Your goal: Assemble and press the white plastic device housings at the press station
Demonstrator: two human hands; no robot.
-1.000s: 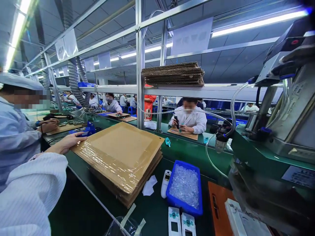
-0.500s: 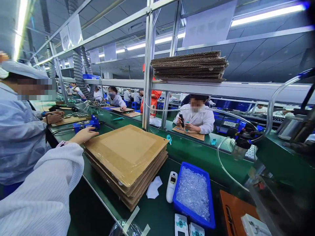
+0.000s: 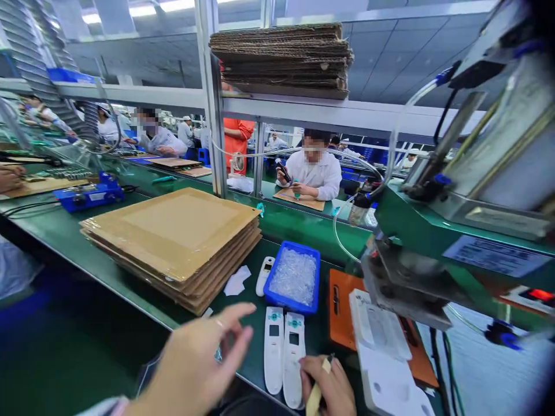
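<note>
1. Green bench [image 3: 117,289]: blue tray [image 3: 291,277] of clear parts looks full, near front edge, so plenty left.
2. Two white devices [image 3: 274,349] lie side by side at front edge.
3. R hand [image 3: 327,384]: fingers pinch tan strip [image 3: 315,396], prob. tape.
4. L hand [image 3: 195,364]: fingers spread, nothing seen held.

Glossy white plastic handheld devices [image 3: 274,349]
</note>
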